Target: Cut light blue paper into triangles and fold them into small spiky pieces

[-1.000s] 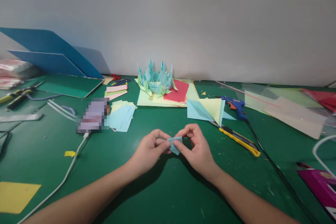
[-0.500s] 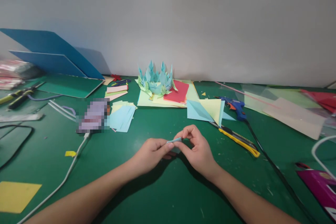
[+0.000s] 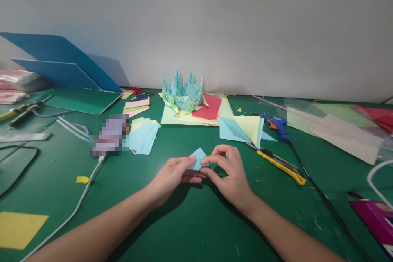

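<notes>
1. Your left hand (image 3: 172,174) grips a small folded blue paper (image 3: 199,155) between thumb and fingers; the paper is raised over the green table (image 3: 190,237), in front of you.
2. Your right hand (image 3: 230,176) pinches the paper's near right edge between thumb and forefinger.
3. Beyond your hands, a blue-and-green paper lotus (image 3: 182,94) stands on stacked sheets, beside a red sheet (image 3: 208,107).
4. To your right, a folded blue-and-yellow paper (image 3: 235,129) covers the tip of the yellow utility knife (image 3: 281,166); the blue glue gun (image 3: 278,126) lies just behind, its black cord running toward you.
5. To your left are loose blue sheets (image 3: 144,139), then a pixelated phone-like device (image 3: 109,135) on a white cable (image 3: 80,200).
6. Your fingers hide the paper's lower part, so its folds are hard to read.
7. A purple packet (image 3: 373,217) is cut off at the right edge, a yellow sheet (image 3: 23,230) at the left; the plastic-wrapped bundle (image 3: 18,84) is blurred.
</notes>
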`<act>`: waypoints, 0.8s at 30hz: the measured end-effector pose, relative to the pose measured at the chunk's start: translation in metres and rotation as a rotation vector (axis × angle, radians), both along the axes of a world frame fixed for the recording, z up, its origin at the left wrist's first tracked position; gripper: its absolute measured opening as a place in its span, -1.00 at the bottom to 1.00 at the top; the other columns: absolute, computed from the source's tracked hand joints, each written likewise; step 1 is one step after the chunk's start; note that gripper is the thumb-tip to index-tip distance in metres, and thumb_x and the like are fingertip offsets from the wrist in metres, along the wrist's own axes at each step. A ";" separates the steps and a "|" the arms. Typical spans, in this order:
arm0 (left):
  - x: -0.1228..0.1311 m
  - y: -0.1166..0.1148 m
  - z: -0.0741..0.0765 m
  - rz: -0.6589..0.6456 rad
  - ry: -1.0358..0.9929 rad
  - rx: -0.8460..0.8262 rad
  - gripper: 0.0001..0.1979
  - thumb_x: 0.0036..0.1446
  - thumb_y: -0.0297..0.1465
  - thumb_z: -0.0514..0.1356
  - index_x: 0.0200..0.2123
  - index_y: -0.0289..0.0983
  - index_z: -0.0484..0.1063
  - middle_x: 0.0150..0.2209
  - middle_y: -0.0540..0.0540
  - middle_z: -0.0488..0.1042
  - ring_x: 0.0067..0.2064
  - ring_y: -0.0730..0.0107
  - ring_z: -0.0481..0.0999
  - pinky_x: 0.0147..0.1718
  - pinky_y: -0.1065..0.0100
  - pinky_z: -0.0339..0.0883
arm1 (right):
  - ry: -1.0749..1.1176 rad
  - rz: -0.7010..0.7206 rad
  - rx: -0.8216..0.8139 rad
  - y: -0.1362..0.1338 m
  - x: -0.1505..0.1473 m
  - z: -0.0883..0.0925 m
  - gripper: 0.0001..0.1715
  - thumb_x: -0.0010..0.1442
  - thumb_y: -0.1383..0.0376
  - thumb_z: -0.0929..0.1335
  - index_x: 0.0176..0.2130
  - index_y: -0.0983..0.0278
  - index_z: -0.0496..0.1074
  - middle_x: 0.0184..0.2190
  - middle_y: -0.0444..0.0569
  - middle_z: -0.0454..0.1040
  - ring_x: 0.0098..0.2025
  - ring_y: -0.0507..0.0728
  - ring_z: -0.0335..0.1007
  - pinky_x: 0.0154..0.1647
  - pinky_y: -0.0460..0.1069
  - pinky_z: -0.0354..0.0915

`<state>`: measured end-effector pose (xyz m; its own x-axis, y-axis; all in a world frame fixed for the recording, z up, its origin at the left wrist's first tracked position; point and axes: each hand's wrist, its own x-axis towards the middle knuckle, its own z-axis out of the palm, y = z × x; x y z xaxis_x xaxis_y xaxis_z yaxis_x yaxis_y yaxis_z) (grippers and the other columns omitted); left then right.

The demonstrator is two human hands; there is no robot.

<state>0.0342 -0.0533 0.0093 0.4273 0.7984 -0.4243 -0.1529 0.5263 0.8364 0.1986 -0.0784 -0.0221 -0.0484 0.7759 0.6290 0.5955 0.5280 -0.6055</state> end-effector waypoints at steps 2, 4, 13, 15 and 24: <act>0.001 -0.001 0.000 0.002 0.001 0.007 -0.67 -0.08 -0.18 0.33 -0.47 -0.39 0.52 -0.41 -0.18 0.59 -0.35 0.34 0.55 -0.25 0.35 0.43 | -0.011 -0.009 0.013 0.000 0.000 0.000 -0.90 0.09 0.35 0.40 -0.34 0.13 0.49 -0.39 -0.08 0.30 -0.31 0.14 0.24 -0.26 0.07 0.22; 0.001 -0.001 -0.001 -0.001 0.007 0.012 -0.65 -0.10 -0.16 0.34 -0.47 -0.38 0.52 -0.41 -0.18 0.59 -0.36 0.34 0.55 -0.25 0.35 0.42 | -0.014 -0.001 0.005 0.000 0.000 0.000 -0.91 0.10 0.34 0.39 -0.34 0.12 0.50 -0.43 -0.09 0.29 -0.34 0.13 0.24 -0.29 0.06 0.21; 0.002 -0.003 0.003 -0.041 0.036 0.069 -0.54 -0.16 -0.05 0.33 -0.41 -0.37 0.49 -0.43 -0.19 0.59 -0.31 0.26 0.56 -0.25 0.31 0.40 | 0.052 0.060 -0.018 0.001 0.001 0.001 -0.90 0.15 0.34 0.37 -0.34 0.12 0.50 -0.44 -0.10 0.36 -0.34 0.12 0.29 -0.31 0.04 0.22; 0.002 -0.003 0.003 -0.043 0.040 0.081 -0.54 -0.15 -0.04 0.33 -0.40 -0.36 0.48 -0.42 -0.18 0.58 -0.30 0.26 0.56 -0.25 0.31 0.40 | 0.070 0.068 -0.025 0.001 0.001 0.001 -0.91 0.14 0.34 0.37 -0.34 0.13 0.49 -0.43 -0.11 0.37 -0.34 0.12 0.30 -0.30 0.04 0.23; 0.003 -0.003 0.003 -0.033 0.017 0.074 -0.64 -0.14 -0.16 0.36 -0.40 -0.36 0.51 -0.41 -0.13 0.57 -0.32 0.32 0.55 -0.27 0.36 0.40 | 0.083 0.060 -0.033 0.001 0.001 0.002 -0.92 0.14 0.35 0.37 -0.35 0.15 0.46 -0.43 -0.10 0.41 -0.33 0.12 0.34 -0.29 0.04 0.25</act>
